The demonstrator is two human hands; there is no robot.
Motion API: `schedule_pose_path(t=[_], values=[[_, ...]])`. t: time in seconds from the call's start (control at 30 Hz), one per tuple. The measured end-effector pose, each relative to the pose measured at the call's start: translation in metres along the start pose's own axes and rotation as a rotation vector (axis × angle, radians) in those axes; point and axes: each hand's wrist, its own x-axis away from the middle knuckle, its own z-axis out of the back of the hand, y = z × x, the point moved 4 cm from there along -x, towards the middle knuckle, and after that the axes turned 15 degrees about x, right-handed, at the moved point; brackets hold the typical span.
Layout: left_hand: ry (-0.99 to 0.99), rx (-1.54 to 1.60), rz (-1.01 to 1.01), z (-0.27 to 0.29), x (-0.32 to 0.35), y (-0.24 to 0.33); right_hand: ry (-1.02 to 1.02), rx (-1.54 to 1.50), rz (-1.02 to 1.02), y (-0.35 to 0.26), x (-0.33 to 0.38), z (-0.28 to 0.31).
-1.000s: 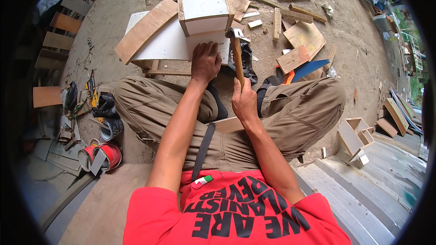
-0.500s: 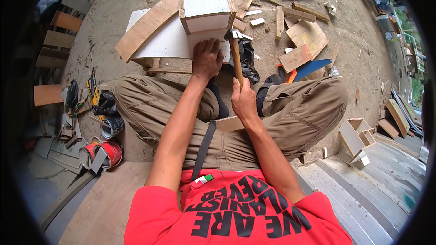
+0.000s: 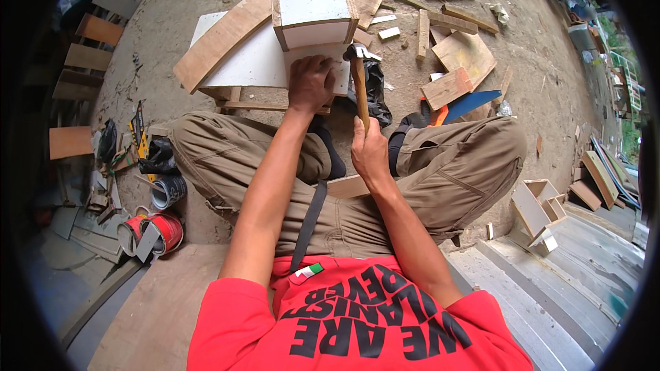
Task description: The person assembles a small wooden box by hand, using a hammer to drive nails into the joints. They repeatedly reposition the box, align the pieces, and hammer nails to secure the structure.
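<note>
My right hand (image 3: 370,154) is closed around the lower part of a claw hammer's (image 3: 361,86) wooden handle. The metal head is up, beside the right part of a white board (image 3: 338,72). On that board rests my left hand (image 3: 311,84), its fingers bent and drawn together. Whatever its fingertips may pinch is hidden under the hand. Just beyond stands a box (image 3: 314,5) with white faces and bare wooden edges. A plywood strip (image 3: 223,41) lies slantwise over a larger white panel (image 3: 251,65) to the left.
Wood offcuts (image 3: 450,20) litter the ground at the far right. A blue-bladed handsaw (image 3: 473,104) lies beyond my right knee. Paint cans (image 3: 163,233) stand at the left, near a black plastic bag (image 3: 159,156). A small wooden compartment box (image 3: 540,211) sits at the right.
The hammer head has shifted slightly to the right. My left hand has moved a little, its fingers more bunched on the board. The box and the panels stay put.
</note>
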Motion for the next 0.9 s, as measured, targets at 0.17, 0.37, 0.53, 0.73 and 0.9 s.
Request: schedule_pose_path(t=[0.17,0.37,0.53,0.73,0.9], values=[[-0.003,0.077,0.049,0.003,-0.007,0.002,0.002,-0.007,-0.030,0.004,-0.002,0.000],[-0.015,0.050,0.093,-0.004,-0.010,0.000,-0.005,-0.008,-0.024,0.004,-0.001,-0.003],[0.039,0.089,0.111,-0.004,-0.007,-0.001,-0.007,-0.028,-0.016,0.004,-0.002,-0.004],[0.096,0.145,0.109,0.000,-0.008,0.000,0.004,-0.034,-0.019,0.003,-0.002,-0.002],[0.121,0.174,0.183,0.002,-0.004,0.002,0.002,-0.041,-0.032,0.002,-0.003,-0.002]])
